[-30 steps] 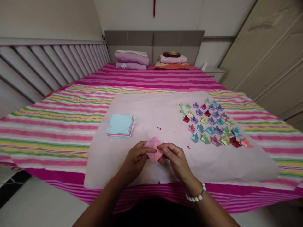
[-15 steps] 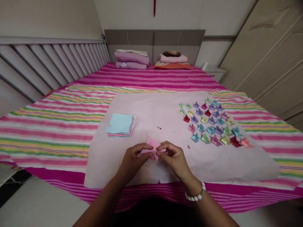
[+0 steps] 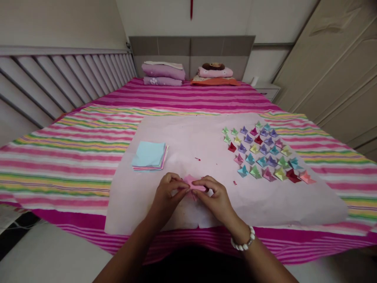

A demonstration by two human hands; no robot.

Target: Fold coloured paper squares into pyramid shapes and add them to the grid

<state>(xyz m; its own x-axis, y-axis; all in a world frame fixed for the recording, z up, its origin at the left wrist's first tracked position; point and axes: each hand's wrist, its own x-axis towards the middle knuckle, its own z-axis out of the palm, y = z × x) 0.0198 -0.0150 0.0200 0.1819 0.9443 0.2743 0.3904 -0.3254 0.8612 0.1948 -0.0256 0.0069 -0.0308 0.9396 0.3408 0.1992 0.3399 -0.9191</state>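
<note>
A partly folded pink origami paper (image 3: 189, 180) is held between my two hands, just above a large pale sheet (image 3: 188, 137). My left hand (image 3: 168, 191) pinches its left side between thumb and fingers. On the right side, my right hand (image 3: 214, 194), with a white bead bracelet at the wrist, pinches it the same way. The fingers cover much of the paper, so its exact folds are hard to make out. Left of my hands lies a stack of square paper (image 3: 149, 155), light blue on top.
Rows of small folded paper pieces (image 3: 262, 151) in many colours stand on the sheet's right side. Tiny red scraps (image 3: 235, 182) lie near my right hand. Folded bedding (image 3: 163, 74) sits by the headboard (image 3: 165, 47). A slatted rail (image 3: 73, 78) runs along the left.
The pink paper was spread flatter with its centre crease facing me; now it looks narrower and tilted. My right fingers have moved left across it, and my left fingers are raised slightly.
</note>
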